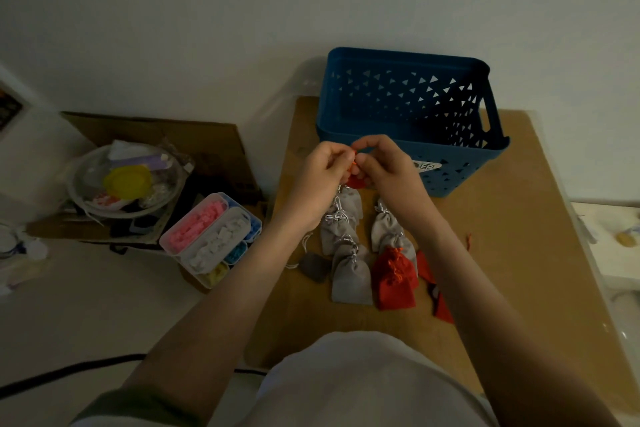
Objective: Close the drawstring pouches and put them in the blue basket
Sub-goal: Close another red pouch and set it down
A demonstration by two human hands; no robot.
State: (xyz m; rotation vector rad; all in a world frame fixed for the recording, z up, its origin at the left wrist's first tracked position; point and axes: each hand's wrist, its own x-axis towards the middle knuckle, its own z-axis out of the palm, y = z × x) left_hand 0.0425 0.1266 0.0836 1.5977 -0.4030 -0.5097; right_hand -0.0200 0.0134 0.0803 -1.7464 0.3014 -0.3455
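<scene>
The step in hand looked to be the closing of a single pouch. The left hand (320,166) and the right hand (384,163) were close together, knuckles almost touching, above the tabletop (502,218). Each had its fingers curled and pinching the orange drawstring (353,158) of a small red pouch (356,181). The pouch hung between and just below them, mostly hidden by the fingers, so whether its mouth was drawn tight could not be told.

The next move would likely call for pulling the two cord ends apart until the neck gathered. The pouch would then go over the near rim of the blue basket (408,146), which stood just beyond the hands. No pouch showed in the part of its inside that was visible.

The other pouches lay in a loose cluster on the tabletop below the hands. There were grey pouches (349,274) with pale cords, red pouches (394,274) to their right, and one dark grey pouch (313,267) to their left. All were soft cloth, small and limp, with some overlapping.
</scene>
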